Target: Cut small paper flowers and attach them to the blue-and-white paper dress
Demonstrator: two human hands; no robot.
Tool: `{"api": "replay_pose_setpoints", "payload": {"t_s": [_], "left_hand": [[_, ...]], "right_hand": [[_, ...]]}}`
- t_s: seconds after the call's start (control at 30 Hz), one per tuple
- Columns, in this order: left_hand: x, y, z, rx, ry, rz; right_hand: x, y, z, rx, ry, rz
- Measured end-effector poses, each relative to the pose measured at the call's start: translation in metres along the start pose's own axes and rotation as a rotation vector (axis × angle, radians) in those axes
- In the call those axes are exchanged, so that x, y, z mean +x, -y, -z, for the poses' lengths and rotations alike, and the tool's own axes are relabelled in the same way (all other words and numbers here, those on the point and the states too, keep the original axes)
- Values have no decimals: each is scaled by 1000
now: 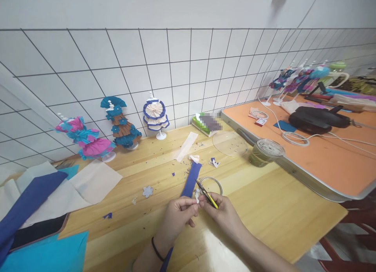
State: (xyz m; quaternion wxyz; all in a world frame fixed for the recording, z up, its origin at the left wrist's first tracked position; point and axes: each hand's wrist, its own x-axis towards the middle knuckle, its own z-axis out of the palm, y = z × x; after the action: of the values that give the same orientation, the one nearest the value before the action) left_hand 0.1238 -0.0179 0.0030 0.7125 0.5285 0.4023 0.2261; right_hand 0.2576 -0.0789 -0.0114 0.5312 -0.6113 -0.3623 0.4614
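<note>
My left hand [179, 215] is closed, pinching the edge of a small white paper piece [197, 195]. My right hand [220, 209] meets it fingertip to fingertip and holds black-and-yellow thread snips [207, 194], their dark points aimed up and away. Part of the white piece is hidden by the fingers. Under the hands runs a dark blue crepe paper strip [192, 177], which shows again below my left wrist. A silvery ring of tape [220, 184] lies just beyond my right hand. To the left is a grey-white paper flower [147, 191].
Paper dresses on small stands [155, 113] line the wall. White paper sheets [96, 182], blue paper [47, 252] and a phone [41, 231] lie left. A lidded cup [266, 152] and clear disc [229, 143] stand right, beside an orange table [323, 158]. Blue scraps [108, 215] are scattered about.
</note>
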Motion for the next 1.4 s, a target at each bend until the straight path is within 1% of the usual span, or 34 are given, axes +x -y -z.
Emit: {"api": "replay_pose_setpoints", "payload": {"t_s": [0.37,0.5,0.7,0.93,1.13,1.27,1.4], "left_hand": [[1,1,0,-8,3,-11],[0,2,0,-25,7,-5],[1,2,1,8,7,-5],[1,1,0,-5,15,2],[3,6,2,-1,-12,19],[4,8,1,0,-18,12],[4,8,-1,32,-30,13]], "right_hand": [[-1,9,0,-11,31,-6],[-1,9,0,-17,34,-13],[-2,7,-2,4,26,-13],[-4,11,-2,-10,30,-8],[-4,11,0,-70,57,31],[-5,15,0,-109,116,76],[-5,16,1,-176,110,104]]}}
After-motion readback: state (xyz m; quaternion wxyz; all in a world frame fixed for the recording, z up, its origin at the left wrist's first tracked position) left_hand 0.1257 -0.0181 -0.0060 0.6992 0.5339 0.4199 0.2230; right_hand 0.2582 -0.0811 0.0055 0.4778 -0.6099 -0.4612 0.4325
